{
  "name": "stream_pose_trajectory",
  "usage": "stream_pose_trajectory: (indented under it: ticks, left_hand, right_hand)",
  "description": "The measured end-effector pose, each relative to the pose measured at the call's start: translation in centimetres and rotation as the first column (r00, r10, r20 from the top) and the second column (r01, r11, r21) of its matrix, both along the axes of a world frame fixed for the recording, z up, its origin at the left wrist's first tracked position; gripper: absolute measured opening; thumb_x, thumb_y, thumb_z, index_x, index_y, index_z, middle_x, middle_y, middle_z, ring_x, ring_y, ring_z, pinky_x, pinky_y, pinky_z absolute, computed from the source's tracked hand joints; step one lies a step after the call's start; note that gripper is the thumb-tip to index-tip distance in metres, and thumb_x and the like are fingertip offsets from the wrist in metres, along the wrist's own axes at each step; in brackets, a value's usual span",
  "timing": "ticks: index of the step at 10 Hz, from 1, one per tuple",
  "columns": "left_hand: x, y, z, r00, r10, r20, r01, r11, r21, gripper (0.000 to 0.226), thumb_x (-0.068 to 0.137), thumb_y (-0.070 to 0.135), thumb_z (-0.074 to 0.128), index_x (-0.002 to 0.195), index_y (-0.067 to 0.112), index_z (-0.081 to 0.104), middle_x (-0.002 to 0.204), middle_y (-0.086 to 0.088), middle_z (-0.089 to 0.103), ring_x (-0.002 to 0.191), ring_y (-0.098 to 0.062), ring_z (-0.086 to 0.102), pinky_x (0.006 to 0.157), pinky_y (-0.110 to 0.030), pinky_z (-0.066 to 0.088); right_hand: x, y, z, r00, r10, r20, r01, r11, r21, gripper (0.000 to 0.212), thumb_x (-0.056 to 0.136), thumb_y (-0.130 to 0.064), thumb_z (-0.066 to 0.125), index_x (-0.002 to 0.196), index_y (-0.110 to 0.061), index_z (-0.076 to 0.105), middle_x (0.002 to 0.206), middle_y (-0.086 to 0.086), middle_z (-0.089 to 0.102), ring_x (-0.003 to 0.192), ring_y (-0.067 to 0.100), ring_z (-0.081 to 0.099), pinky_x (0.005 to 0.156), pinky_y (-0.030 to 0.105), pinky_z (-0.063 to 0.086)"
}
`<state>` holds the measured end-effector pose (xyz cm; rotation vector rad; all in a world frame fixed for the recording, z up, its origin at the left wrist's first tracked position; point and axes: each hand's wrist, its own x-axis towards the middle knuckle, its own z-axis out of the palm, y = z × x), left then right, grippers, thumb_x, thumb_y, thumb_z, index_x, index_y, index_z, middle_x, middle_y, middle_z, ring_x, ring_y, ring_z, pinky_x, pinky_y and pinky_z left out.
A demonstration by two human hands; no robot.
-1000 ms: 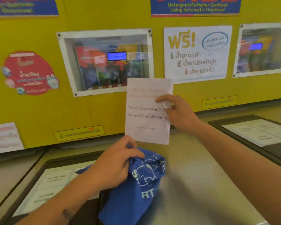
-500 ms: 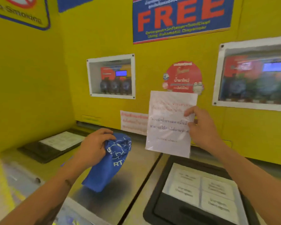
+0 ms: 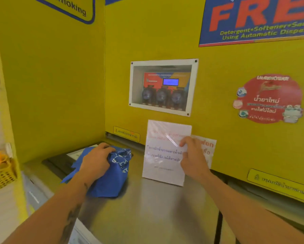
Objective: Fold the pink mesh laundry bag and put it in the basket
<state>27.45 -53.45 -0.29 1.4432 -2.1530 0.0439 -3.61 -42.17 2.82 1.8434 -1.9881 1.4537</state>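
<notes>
No pink mesh laundry bag shows in the head view. My left hand (image 3: 96, 160) grips a bunched blue cloth (image 3: 112, 175) with white print, pressed on the steel top (image 3: 147, 208) of a washing machine. My right hand (image 3: 191, 157) holds a laminated white paper notice (image 3: 163, 152) upright, its lower edge on the steel top, against the yellow wall. A yellow perforated basket (image 3: 1, 173) with orange items inside hangs at the far left edge.
A yellow wall panel (image 3: 165, 41) rises behind the machines, with a windowed dispenser box (image 3: 162, 87), a round red sticker (image 3: 269, 98) and a blue FREE sign (image 3: 256, 20). A yellow side wall (image 3: 51, 76) closes the left. A dark lid (image 3: 59, 162) lies behind the cloth.
My view has swung left along the row of machines. Both hands moved left with it; the blue cloth came down from the air onto the steel top, and the notice now stands on the top.
</notes>
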Motion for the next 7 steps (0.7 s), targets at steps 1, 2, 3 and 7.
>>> stream_pose_trajectory:
  ticks: [1,2,3,7]
  left_hand:
    - [0.5,-2.8,-1.6,0.974,0.083,0.211,-0.093,0.995,0.035,0.054,0.09,0.016,0.049,0.141,0.032,0.044,0.156,-0.004,0.03,0.133,-0.029,0.041,0.105,-0.048,0.036]
    - [0.3,-3.9,-2.7,0.964,0.08,0.254,-0.114,0.986,0.124,0.061,0.09,0.018,0.047,0.147,0.034,0.032,0.16,-0.006,0.02,0.139,-0.032,0.032,0.111,-0.055,0.025]
    - [-0.2,-4.5,-3.0,0.97,0.044,0.241,-0.105,0.964,0.244,0.069,0.089,0.018,0.045,0.151,0.035,0.02,0.162,-0.006,0.01,0.142,-0.035,0.024,0.11,-0.065,0.018]
    - [-0.7,-1.2,2.4,0.987,0.053,0.153,-0.075,0.987,0.145,0.052,0.086,0.019,0.047,0.136,0.032,0.047,0.137,-0.002,0.047,0.123,-0.031,0.046,0.105,-0.061,0.028]
  right_hand:
    - [0.8,-2.7,-0.6,0.996,-0.035,-0.079,0.036,0.999,0.013,0.058,0.08,0.012,0.054,0.094,-0.04,0.034,0.114,-0.008,0.038,0.083,0.01,0.048,0.053,0.023,0.052]
    - [1.2,-4.2,-0.5,0.983,-0.074,-0.168,0.076,0.997,0.003,0.053,0.079,0.009,0.057,0.098,-0.036,0.035,0.109,-0.007,0.04,0.078,0.012,0.048,0.057,0.03,0.054]
    - [1.5,-5.8,-0.2,0.97,-0.068,-0.232,0.07,0.998,0.003,0.05,0.077,0.007,0.058,0.1,-0.031,0.035,0.105,-0.005,0.043,0.074,0.012,0.047,0.054,0.028,0.047]
    - [1.1,-5.0,0.9,0.978,-0.003,-0.208,0.028,0.993,0.118,0.036,0.086,-0.005,0.058,0.107,-0.027,0.039,0.121,-0.002,0.04,0.086,0.015,0.05,0.057,0.017,0.037]
